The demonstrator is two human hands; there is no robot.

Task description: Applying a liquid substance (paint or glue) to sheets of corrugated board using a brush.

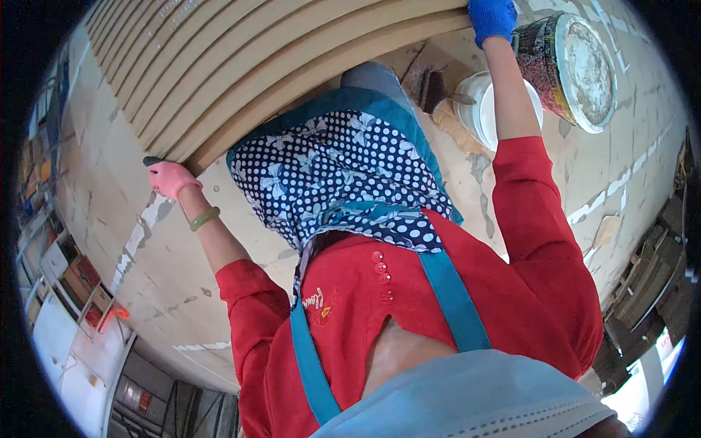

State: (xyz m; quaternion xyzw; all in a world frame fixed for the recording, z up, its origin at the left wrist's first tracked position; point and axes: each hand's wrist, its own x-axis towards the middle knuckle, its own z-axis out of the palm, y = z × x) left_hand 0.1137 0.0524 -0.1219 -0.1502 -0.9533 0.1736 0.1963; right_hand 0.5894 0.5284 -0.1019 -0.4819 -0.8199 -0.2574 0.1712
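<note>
My left hand point(169, 177), in a pink glove, is closed around a small dark tool at the near corner of a stack of long tan wooden boards point(241, 66). A green bangle sits on that wrist. My right hand point(491, 17), in a blue glove, rests on the edge of the same boards at the top of the view; its fingers are partly cut off by the frame. My red sleeves and a blue polka-dot apron fill the middle.
A white bucket point(488, 117) with a tool in it stands by my right forearm, beside a large paint-stained can point(573, 66). The plywood floor point(131, 248) is patched with filler. Shelves and boxes point(66, 285) line the left; timber scraps point(650, 285) lie at right.
</note>
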